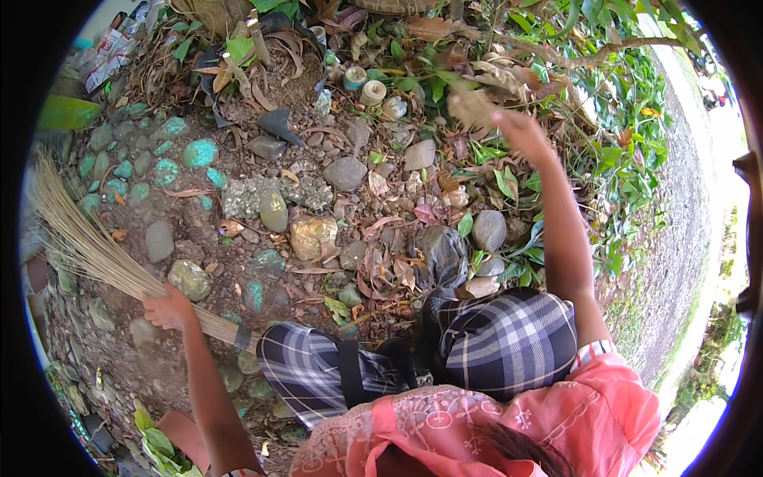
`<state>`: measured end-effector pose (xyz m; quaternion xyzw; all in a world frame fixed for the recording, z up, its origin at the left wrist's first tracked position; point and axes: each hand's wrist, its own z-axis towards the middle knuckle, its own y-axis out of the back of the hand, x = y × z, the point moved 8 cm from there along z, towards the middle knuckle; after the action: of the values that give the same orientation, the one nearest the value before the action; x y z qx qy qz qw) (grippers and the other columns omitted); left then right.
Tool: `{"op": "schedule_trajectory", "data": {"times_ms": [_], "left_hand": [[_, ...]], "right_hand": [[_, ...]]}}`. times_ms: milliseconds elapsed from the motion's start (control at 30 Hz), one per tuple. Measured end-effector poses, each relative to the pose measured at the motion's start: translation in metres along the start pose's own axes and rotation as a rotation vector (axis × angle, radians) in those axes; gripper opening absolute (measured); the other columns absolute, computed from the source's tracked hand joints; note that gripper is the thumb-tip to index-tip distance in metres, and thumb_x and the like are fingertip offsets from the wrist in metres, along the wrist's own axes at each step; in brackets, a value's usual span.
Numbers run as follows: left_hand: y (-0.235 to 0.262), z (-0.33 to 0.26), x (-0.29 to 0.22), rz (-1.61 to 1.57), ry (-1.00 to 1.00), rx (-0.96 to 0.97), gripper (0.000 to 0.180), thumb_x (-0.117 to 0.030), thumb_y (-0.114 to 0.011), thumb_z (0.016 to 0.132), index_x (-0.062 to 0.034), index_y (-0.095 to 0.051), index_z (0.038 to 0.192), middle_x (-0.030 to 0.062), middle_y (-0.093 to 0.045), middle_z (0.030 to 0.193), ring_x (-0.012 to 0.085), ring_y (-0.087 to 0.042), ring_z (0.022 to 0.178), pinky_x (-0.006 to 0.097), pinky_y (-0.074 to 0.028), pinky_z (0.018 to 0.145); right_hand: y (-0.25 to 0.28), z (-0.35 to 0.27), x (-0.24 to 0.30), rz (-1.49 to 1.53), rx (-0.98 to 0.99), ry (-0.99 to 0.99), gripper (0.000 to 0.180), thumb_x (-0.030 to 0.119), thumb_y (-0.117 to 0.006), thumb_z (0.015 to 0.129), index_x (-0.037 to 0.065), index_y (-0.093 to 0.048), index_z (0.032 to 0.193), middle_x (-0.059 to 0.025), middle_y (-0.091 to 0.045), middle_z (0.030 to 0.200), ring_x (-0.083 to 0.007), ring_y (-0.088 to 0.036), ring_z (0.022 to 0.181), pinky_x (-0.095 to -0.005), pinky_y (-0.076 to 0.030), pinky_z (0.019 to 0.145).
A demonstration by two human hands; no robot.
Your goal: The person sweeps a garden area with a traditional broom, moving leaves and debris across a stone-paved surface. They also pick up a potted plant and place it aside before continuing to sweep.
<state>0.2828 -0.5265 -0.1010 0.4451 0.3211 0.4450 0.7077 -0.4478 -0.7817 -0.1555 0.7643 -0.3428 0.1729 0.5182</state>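
My left hand [168,308] is wrapped round a stick broom [127,266], a bundle of thin tan ribs bound with a dark band near my knee. Its bristles fan out to the far left over the stony soil. My right hand [520,133] is stretched forward on the right, blurred by motion. At its fingers is a pale brown, flat piece [473,107] that looks like a dry leaf, held above the leaf litter. Fallen brown leaves [513,75] lie just beyond it.
Loose stones [346,173], some painted green [199,153], cover the soil. A crumpled black plastic bag [442,256] lies before my knees. Cut stems [258,44] stand in a torn black pot at the back. Green plants [628,175] line a gravel path [687,199] on the right.
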Motion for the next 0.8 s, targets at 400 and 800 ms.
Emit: {"op": "schedule_trajectory", "data": {"times_ms": [400, 800], "left_hand": [[0.006, -0.004, -0.003, -0.034, -0.047, -0.01, 0.066, -0.032, -0.063, 0.082, -0.0058, -0.031, 0.134, 0.0228, -0.036, 0.121, 0.0409, -0.039, 0.108, 0.05, -0.039, 0.087], [0.004, -0.001, -0.005, -0.063, -0.043, -0.021, 0.066, -0.033, -0.063, 0.081, -0.0054, -0.033, 0.132, 0.0237, -0.037, 0.118, 0.0399, -0.04, 0.106, 0.049, -0.039, 0.086]], "right_hand": [[-0.005, -0.004, 0.02, -0.275, -0.263, 0.102, 0.048, 0.047, -0.047, 0.089, 0.008, -0.061, 0.113, -0.0175, -0.063, 0.107, -0.0347, -0.059, 0.1, -0.0401, -0.046, 0.088], [-0.172, -0.031, 0.039, -0.437, 0.167, 0.309, 0.048, 0.044, -0.049, 0.088, 0.01, -0.049, 0.121, -0.0218, -0.063, 0.094, -0.0397, -0.06, 0.091, -0.0491, -0.046, 0.081]]}}
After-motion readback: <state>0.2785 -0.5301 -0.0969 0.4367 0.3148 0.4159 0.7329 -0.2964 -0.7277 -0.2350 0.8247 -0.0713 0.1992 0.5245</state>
